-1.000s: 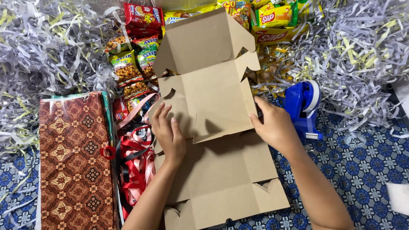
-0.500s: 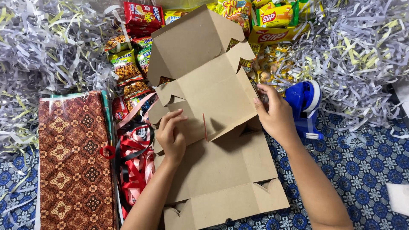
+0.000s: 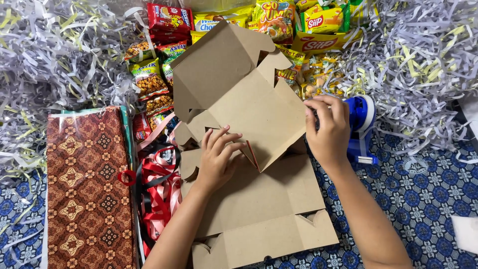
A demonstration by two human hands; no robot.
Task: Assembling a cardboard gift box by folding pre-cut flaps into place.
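Observation:
A flat brown cardboard box blank (image 3: 259, 199) lies on the patterned blue cloth, its far half folded up off the floor. My left hand (image 3: 217, 157) presses flat on the box's middle panel near a side flap, fingers spread. My right hand (image 3: 328, 130) grips the right edge of the raised panel (image 3: 249, 104) and tilts it upward. The near flap with notched corners (image 3: 264, 244) lies flat toward me.
Snack packets (image 3: 164, 45) are piled behind the box. Shredded paper (image 3: 59, 65) covers the left and right back. A brown patterned wrapped bundle (image 3: 87, 189) and red ribbons (image 3: 159, 189) lie left. A blue tape dispenser (image 3: 363, 129) sits right of the box.
The far half of the box has been lifted and folded more upright. My right hand moved up along its right edge; my left hand shifted right onto the middle panel.

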